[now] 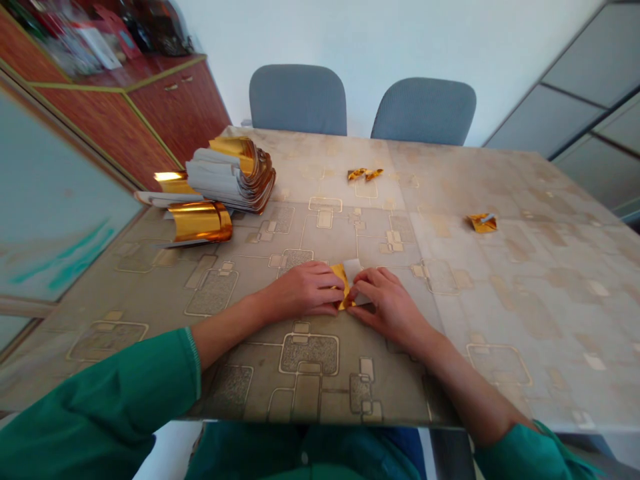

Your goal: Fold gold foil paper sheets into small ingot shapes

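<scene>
Near the middle of the table, both hands grip one small sheet of gold foil paper (342,277), partly folded, with its white backing showing on the right. My left hand (309,289) is closed on the gold left side, fingers curled over it. My right hand (389,303) pinches the paper's right side between thumb and fingers, close to the left fingertips. The fingers hide part of the folds.
A thick stack of gold foil paper (215,177) stands at the back left, with a curled gold sheet (203,222) before it. Folded gold pieces (365,175) lie at the back, and another folded piece (482,223) to the right. Two chairs (298,100) stand behind the patterned tablecloth (500,300).
</scene>
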`<action>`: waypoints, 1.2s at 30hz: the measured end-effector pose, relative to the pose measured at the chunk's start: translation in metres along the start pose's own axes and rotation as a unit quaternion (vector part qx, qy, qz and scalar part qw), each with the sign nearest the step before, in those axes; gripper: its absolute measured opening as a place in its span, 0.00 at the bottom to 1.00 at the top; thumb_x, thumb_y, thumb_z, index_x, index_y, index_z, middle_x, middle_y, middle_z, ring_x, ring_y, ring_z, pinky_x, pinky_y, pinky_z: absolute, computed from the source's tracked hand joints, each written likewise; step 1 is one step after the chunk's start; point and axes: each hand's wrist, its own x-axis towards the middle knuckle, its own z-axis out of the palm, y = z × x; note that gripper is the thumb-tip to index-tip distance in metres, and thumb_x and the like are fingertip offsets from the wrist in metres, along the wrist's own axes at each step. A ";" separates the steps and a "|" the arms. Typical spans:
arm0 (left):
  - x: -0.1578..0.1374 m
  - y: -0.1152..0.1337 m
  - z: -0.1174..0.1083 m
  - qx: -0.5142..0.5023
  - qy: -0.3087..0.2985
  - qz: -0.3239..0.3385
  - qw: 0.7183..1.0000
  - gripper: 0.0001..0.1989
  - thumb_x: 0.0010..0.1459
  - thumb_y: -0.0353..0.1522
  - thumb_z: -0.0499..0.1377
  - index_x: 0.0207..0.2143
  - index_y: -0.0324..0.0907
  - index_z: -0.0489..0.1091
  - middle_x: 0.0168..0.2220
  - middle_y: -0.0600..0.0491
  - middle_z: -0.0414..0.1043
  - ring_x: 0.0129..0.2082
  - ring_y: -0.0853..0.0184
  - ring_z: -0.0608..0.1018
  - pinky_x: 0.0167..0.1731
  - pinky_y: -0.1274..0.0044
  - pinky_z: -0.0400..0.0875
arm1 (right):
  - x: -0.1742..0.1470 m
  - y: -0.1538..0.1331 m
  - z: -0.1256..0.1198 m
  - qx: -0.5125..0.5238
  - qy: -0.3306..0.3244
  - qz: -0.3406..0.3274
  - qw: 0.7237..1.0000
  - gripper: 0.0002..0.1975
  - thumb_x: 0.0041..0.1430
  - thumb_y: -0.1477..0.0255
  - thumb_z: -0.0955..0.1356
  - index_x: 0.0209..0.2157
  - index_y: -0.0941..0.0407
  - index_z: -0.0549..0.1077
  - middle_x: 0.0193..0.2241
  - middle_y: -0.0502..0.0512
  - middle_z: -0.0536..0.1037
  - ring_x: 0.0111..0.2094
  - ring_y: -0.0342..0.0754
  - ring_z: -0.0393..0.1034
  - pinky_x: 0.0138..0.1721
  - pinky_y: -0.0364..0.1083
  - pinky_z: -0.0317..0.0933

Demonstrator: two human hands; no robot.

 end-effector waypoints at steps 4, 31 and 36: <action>0.004 0.003 0.006 0.059 0.040 0.033 0.997 0.13 0.69 0.36 0.52 0.37 0.41 0.74 0.37 0.52 0.78 0.38 0.66 0.76 0.41 0.74 0.69 | 0.000 -0.002 0.000 -0.009 0.004 -0.004 1.000 0.08 0.56 0.69 0.73 0.37 0.54 0.73 0.41 0.56 0.74 0.44 0.52 0.65 0.47 0.52 0.61; 0.013 0.031 0.012 -0.127 0.046 -0.234 0.963 0.06 0.65 0.33 0.57 0.37 0.40 0.72 0.37 0.51 0.72 0.39 0.63 0.71 0.41 0.73 0.65 | 0.001 0.001 -0.003 0.031 0.010 -0.026 0.999 0.06 0.59 0.77 0.69 0.28 0.57 0.71 0.35 0.56 0.74 0.39 0.50 0.64 0.43 0.49 0.60; 0.015 0.031 0.012 -0.121 0.045 -0.252 0.959 0.05 0.63 0.32 0.60 0.35 0.39 0.69 0.36 0.51 0.71 0.38 0.63 0.71 0.39 0.74 0.65 | 0.001 0.001 -0.002 0.030 0.012 -0.021 0.999 0.06 0.58 0.77 0.69 0.28 0.57 0.70 0.35 0.56 0.74 0.39 0.51 0.64 0.43 0.50 0.60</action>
